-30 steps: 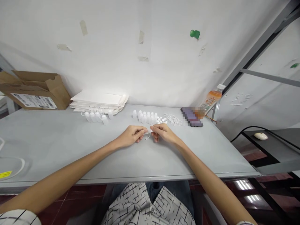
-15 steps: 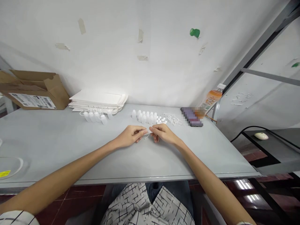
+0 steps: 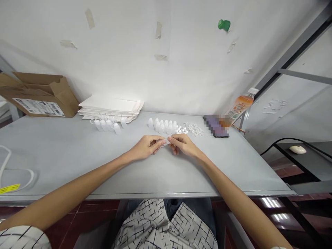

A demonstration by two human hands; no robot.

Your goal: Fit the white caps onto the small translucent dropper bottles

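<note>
My left hand [image 3: 147,147] is closed around one end of a small translucent white plastic bottle [image 3: 166,142], mostly covered by fingers. At its other end, my right hand [image 3: 185,145] pinches with thumb and forefinger; whether a cap is under those fingertips I cannot tell. Both hands hover over the middle of the table, nearly touching. Just behind them stand several small white bottles [image 3: 162,128] in rows. Beside these lie small white caps or tips [image 3: 182,130] and a heap of thin white straps [image 3: 194,129].
More small bottles with loop straps [image 3: 103,125] stand at left, before stacked white envelopes [image 3: 110,105]. An open cardboard box [image 3: 38,97] is at far left. A phone [image 3: 216,127] and an orange drink bottle [image 3: 241,105] are at right. A white cable [image 3: 28,180] lies near left.
My view has shifted slightly, so the table things sit a little higher and further right. Both hands keep hold of the bottle; the thin strap hanging below it shows less now.
</note>
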